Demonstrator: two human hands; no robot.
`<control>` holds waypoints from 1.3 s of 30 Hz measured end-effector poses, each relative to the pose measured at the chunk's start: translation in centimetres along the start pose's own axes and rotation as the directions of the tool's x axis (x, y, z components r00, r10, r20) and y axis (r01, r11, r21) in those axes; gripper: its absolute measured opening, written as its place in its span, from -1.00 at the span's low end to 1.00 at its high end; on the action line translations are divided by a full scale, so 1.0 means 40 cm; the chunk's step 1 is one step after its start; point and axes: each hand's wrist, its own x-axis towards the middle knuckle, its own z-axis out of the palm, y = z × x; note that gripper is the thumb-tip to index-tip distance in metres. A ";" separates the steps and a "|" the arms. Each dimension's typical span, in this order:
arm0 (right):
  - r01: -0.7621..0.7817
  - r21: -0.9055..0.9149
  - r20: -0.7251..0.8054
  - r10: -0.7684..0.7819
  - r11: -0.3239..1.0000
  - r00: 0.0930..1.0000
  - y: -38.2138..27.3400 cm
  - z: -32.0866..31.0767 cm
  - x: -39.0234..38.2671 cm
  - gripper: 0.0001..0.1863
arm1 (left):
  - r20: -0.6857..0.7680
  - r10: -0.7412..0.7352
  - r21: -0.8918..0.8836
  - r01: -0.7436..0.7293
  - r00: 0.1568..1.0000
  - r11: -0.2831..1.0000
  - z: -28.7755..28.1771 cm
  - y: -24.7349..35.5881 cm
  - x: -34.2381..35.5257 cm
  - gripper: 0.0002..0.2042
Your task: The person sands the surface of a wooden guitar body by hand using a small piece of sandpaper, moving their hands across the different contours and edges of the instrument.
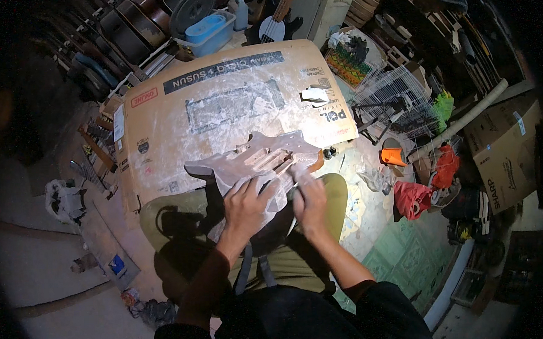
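Cardboard [166, 125] nr guitar body [238, 160], wire cage [395, 94] to R

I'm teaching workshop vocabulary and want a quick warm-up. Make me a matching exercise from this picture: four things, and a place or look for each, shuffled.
Things:
1. electric guitar body
2. cardboard
3. wire cage
4. plastic tub

Places and looks:
A. light blue, beyond the far edge of the work surface
B. under the left hand
C. brown, printed, smeared with pale dust
D. whitish, with an open grid

Pairs: 1-B, 2-C, 3-D, 4-A
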 end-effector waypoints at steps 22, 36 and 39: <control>0.133 0.078 -0.137 -0.121 0.988 0.983 -0.024 0.068 -0.016 -0.55 | 0.135 -0.144 -0.011 0.147 0.980 0.989 -0.031 -0.005 0.039 -0.59; 0.171 0.088 -0.050 -0.167 0.981 0.985 0.011 0.077 -0.018 -0.47 | 0.020 -0.134 0.004 0.134 0.991 0.991 -0.021 -0.033 0.070 -0.51; 0.042 0.009 -0.159 -0.040 0.999 0.986 0.032 0.063 0.044 -0.49 | 0.040 -0.123 0.037 0.122 0.992 0.992 -0.032 -0.031 0.077 -0.50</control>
